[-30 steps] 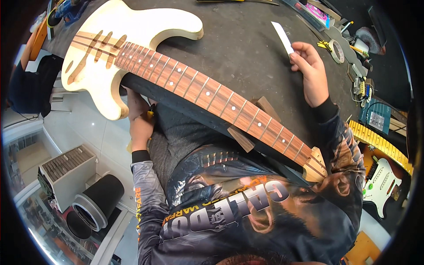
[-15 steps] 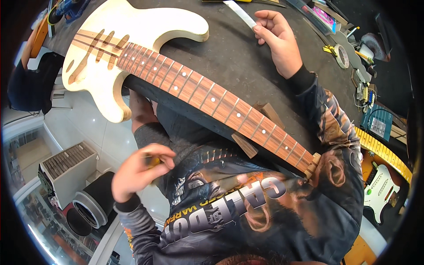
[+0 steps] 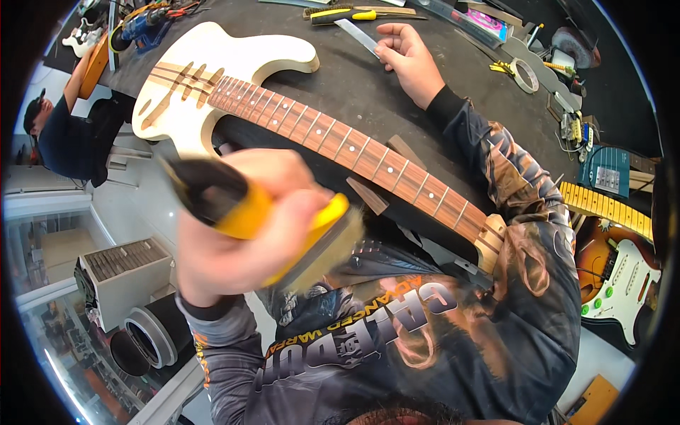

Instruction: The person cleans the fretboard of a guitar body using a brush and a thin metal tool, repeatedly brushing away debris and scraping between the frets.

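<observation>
Left hand: Wrapped round a yellow-and-black brush (image 3: 315, 244), the left hand (image 3: 262, 244) is raised in front of the patterned shirt (image 3: 453, 340), the bristles facing down and away; blur makes the exact finger placing hard to tell

Right hand: Well apart from its partner, the right hand (image 3: 411, 64) pinches a thin pale blade (image 3: 358, 37) by one end between thumb and fingers, a hold that presumably leaves the long edge uncovered

Guitar: Face up and slantwise, the bare wooden guitar (image 3: 312, 126) has its pale body on the dark bench (image 3: 354, 92) and its neck along the near edge, apparently so the frets lie within easy reach

Support: A piece of wood (image 3: 368, 196) shows on both sides of the neck, one block or two cannot be told, probably there as a prop

Far edge: A yellow-and-black tool (image 3: 340, 14) lies beyond the blade, and a roll of tape (image 3: 528, 88) sits to the right, both seemingly set aside to spare the guitar's finish

Sidelines: A second guitar (image 3: 623, 283) with a white plate rests at right, while another person (image 3: 71, 145) in dark clothes appears at left
</observation>
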`<act>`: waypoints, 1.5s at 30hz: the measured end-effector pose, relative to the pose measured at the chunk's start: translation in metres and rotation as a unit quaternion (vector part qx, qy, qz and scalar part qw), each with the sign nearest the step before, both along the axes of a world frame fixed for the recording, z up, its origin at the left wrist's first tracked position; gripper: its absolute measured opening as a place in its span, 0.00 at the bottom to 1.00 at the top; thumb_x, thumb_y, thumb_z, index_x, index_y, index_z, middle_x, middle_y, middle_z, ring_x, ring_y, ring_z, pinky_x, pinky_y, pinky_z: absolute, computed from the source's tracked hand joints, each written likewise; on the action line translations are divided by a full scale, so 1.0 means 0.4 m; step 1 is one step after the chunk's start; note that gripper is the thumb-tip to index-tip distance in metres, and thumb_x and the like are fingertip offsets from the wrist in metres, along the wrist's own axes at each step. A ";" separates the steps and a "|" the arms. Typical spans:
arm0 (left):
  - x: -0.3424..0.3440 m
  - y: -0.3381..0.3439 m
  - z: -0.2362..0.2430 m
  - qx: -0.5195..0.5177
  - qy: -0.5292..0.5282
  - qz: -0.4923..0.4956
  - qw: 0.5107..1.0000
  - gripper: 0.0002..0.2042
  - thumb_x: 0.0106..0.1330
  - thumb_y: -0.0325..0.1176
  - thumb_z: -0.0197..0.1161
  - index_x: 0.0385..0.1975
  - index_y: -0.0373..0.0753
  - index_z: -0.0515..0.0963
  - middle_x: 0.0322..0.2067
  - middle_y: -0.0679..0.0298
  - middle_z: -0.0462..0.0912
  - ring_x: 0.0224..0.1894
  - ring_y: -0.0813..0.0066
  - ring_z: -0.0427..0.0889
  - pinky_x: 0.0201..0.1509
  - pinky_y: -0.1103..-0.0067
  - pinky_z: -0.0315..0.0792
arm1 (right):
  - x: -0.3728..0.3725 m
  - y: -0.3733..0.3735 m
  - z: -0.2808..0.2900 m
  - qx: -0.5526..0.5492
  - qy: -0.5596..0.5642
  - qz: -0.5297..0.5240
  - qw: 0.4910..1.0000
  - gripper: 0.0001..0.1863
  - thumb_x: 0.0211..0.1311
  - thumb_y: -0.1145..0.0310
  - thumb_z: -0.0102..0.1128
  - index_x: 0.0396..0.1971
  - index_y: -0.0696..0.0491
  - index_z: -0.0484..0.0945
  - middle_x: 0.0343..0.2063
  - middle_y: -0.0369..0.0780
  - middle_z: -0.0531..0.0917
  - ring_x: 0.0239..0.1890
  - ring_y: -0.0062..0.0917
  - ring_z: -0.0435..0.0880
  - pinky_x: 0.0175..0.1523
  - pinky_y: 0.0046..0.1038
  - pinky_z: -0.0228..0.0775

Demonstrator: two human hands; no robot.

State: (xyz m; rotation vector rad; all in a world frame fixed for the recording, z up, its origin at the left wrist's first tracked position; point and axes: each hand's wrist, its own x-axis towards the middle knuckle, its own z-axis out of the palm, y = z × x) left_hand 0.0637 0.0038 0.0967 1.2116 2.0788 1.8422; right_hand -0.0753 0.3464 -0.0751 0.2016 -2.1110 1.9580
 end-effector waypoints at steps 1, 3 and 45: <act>0.013 -0.011 0.008 0.067 -0.055 0.018 0.996 0.04 0.77 0.20 0.68 0.36 0.29 0.85 0.33 0.53 0.92 0.32 0.65 0.88 0.41 0.70 0.82 | 0.001 0.001 -0.002 -0.003 0.000 -0.001 1.000 0.25 0.84 0.71 0.69 0.73 0.58 0.75 0.47 0.35 0.88 0.44 0.16 0.84 0.50 0.25 0.79; -0.005 0.019 0.008 0.042 0.106 0.125 0.986 0.07 0.81 0.22 0.68 0.36 0.29 0.85 0.35 0.50 0.93 0.35 0.63 0.90 0.44 0.69 0.84 | -0.010 -0.007 0.004 -0.004 0.007 0.011 1.000 0.25 0.84 0.71 0.69 0.74 0.58 0.74 0.47 0.35 0.89 0.44 0.16 0.84 0.49 0.25 0.79; 0.119 0.182 -0.091 0.129 -0.071 0.026 0.989 0.07 0.78 0.30 0.76 0.39 0.33 0.88 0.41 0.53 0.95 0.43 0.63 0.93 0.50 0.68 0.84 | -0.007 -0.006 -0.001 -0.043 -0.043 0.041 0.997 0.25 0.85 0.69 0.69 0.74 0.56 0.75 0.47 0.32 0.87 0.45 0.15 0.82 0.50 0.23 0.74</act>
